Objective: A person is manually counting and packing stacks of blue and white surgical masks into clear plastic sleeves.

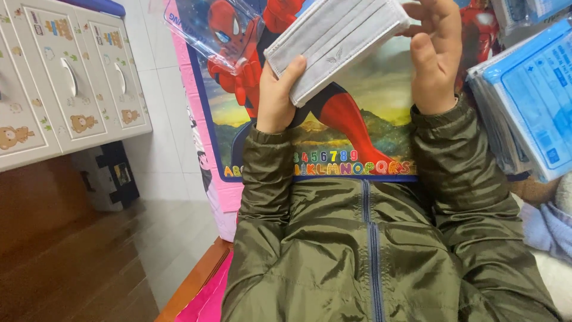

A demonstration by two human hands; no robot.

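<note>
Cream plastic drawers (71, 77) with little bear stickers stand at far left, above a dark wooden floor (71, 262). Moving in, a clear plastic pouch (205, 30) lies at the upper left corner of the colourful picture-board worktop (369, 107), just beside the left hand (277, 95). That hand grips the lower left end of a stack of grey pleated face masks (333, 39), thumb pressed on top, the other fingers hidden beneath, so it's clamped on the stack. The stack is tilted, its long axis running from lower left up to upper right, held just above the board near its far edge. Across to the right hand (435, 56): its fingers (441, 18) curl onto the stack's upper right end and the thumb lies close alongside, closed on that end too. Both hands share the stack, one at each end, neither clearly nearer. Olive jacket sleeves (459, 155) run back toward the camera. At far right, a pile of blue-and-clear packets (530, 95) leans at the board's right edge, well within reach of the right hand, with pale blue cloth (548, 226) below it.
</note>
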